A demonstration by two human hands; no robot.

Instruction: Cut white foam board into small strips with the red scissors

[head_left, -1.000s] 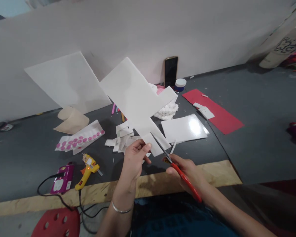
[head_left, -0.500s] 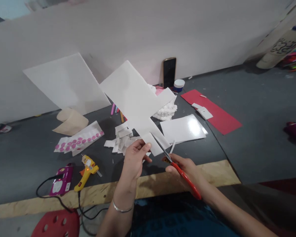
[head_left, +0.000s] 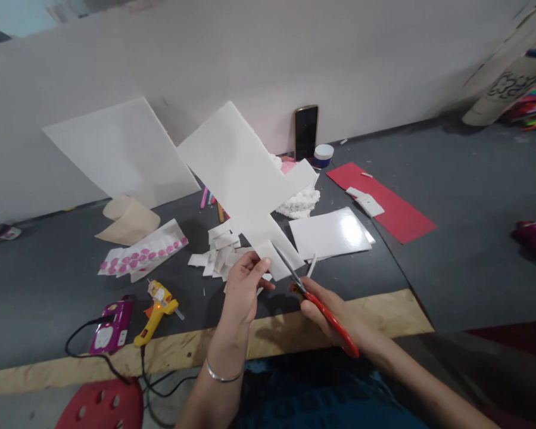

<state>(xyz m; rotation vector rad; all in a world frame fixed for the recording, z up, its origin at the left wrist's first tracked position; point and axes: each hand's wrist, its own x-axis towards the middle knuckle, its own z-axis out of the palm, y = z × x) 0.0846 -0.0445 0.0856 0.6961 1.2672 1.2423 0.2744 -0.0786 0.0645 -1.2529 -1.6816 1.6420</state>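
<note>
My left hand [head_left: 243, 289] pinches the lower corner of a large white card sheet [head_left: 241, 173] and holds it up tilted over the table. My right hand [head_left: 335, 310] grips red-handled scissors [head_left: 315, 301]. Their blades are in the sheet's bottom edge, just right of my left thumb. A pile of small white offcuts [head_left: 218, 253] lies on the dark table right below the sheet.
A yellow glue gun [head_left: 157, 305] and a magenta box [head_left: 107, 328] with a black cable lie front left. Pink-dotted strips [head_left: 143, 253], a glossy white card [head_left: 330, 233], red paper [head_left: 382, 201], a phone [head_left: 306, 132] against the wall, a white board [head_left: 120, 149] and a red stool [head_left: 100, 405] surround them.
The scissors have moved slightly up and left into the sheet's lower edge. The sheet has tilted a little; my left hand keeps its pinch.
</note>
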